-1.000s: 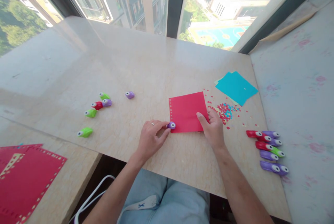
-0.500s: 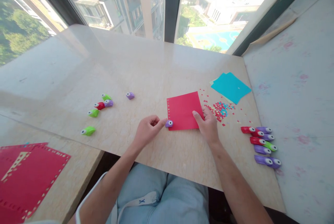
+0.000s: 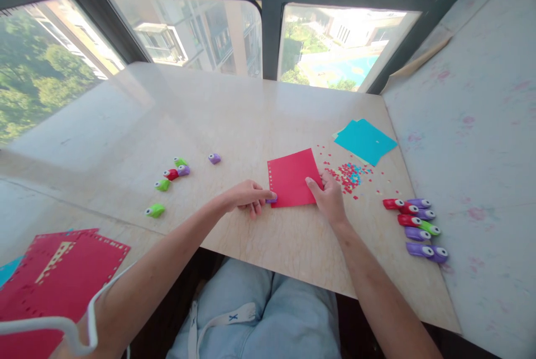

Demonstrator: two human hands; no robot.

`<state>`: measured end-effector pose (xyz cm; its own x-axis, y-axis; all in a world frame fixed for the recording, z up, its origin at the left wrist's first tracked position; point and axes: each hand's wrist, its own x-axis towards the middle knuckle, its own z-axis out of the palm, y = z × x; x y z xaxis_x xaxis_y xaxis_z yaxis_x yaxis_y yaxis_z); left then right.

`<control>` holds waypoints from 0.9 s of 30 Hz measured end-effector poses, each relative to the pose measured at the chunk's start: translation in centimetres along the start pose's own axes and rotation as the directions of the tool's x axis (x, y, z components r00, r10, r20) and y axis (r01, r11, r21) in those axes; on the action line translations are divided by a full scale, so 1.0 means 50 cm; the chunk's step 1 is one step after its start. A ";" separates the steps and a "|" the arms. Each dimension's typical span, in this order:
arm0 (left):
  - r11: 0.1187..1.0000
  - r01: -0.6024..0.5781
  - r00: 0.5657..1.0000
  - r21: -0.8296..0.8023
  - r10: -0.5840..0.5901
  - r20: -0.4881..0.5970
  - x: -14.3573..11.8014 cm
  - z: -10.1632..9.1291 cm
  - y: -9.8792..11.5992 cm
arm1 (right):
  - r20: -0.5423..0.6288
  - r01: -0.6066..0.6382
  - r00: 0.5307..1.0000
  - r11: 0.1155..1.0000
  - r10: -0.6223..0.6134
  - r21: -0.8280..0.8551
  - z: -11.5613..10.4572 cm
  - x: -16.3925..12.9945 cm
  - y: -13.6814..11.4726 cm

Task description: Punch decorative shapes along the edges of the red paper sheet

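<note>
At the far left, on a lower beige ledge, lies a stack of red paper sheets with punched borders (image 3: pixel 62 281), well apart from the work. Further along the pale marble tabletop (image 3: pixel 201 113) sits a loose cluster of small green, red and purple plastic craft punches (image 3: pixel 170 177), with one lone purple punch (image 3: pixel 214 158) a little beyond them. Near the table's front edge the left hand (image 3: pixel 247 197) has its fingers curled down over a small purple paper punch (image 3: pixel 272 199), pressing on it at the lower left corner of a square sheet of red paper (image 3: pixel 293 177); a column of tiny holes already runs down that left edge. The sheet looks thin, light and floppy, liable to slide on the polished stone, so it is best pinned flat near an edge instead of pinched. The right hand (image 3: pixel 329 200) does just that, fingers spread narrowly and laid on the sheet's lower right corner. The punch seems hard and small, easiest gripped between thumb and forefinger. Just beyond the right hand lies a scatter of red and blue punched confetti (image 3: pixel 349 175), then some turquoise paper squares (image 3: pixel 364 140), and a row of red, purple and green punches (image 3: pixel 416 228) near the right edge.
</note>
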<state>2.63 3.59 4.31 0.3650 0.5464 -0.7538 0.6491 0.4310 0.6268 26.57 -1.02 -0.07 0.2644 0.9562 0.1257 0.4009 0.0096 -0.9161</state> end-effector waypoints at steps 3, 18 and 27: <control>0.999 0.012 1.000 -0.031 -0.011 0.026 0.001 -0.001 0.001 | -0.003 0.007 1.000 1.000 -0.007 -0.008 0.001 0.000 -0.001; 0.971 -0.046 0.990 -0.236 0.013 -0.140 -0.006 0.014 0.001 | -0.024 0.031 0.999 0.998 -0.033 -0.049 0.006 0.001 0.002; 0.898 -0.026 0.988 -0.440 -0.044 -0.148 -0.018 0.037 0.001 | -0.033 0.054 0.998 0.996 -0.057 -0.066 0.010 -0.002 -0.004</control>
<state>3.58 1.76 4.66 0.2332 0.6272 -0.7431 0.2796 0.6887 0.6690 26.06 -0.96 -0.10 0.2702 0.9438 0.1901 0.4721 0.0421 -0.8805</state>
